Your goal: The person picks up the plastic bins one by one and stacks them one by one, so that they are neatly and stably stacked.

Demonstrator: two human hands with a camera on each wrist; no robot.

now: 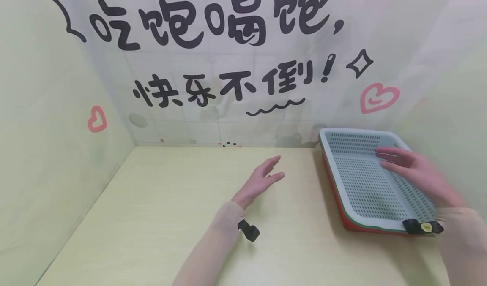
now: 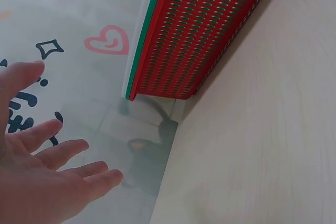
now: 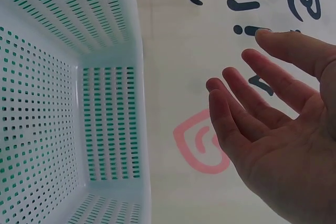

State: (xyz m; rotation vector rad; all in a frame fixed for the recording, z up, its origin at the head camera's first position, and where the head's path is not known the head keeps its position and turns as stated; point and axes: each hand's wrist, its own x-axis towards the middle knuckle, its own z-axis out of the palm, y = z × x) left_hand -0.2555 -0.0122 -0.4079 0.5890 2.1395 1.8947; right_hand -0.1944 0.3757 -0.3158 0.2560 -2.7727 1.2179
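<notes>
A stack of rectangular perforated plastic baskets stands at the right of the table. On top is a pale blue basket [image 1: 369, 184] with nothing inside; a green rim shows under it, and a red basket [image 2: 194, 40] is outermost at the bottom. My right hand [image 1: 422, 174] hovers over the right part of the stack, fingers spread and loosely bent, holding nothing; the right wrist view shows this hand [image 3: 278, 124] apart from the basket's rim. Left of the stack, my left hand [image 1: 258, 182] is held above the table with fingers extended and nothing in it.
The light wooden table [image 1: 152, 218] meets a back wall [image 1: 228, 125] printed with large black characters and pink hearts. Side walls close it in on the left [image 1: 49, 151] and right. Each wrist carries a small black camera strap [image 1: 249, 230].
</notes>
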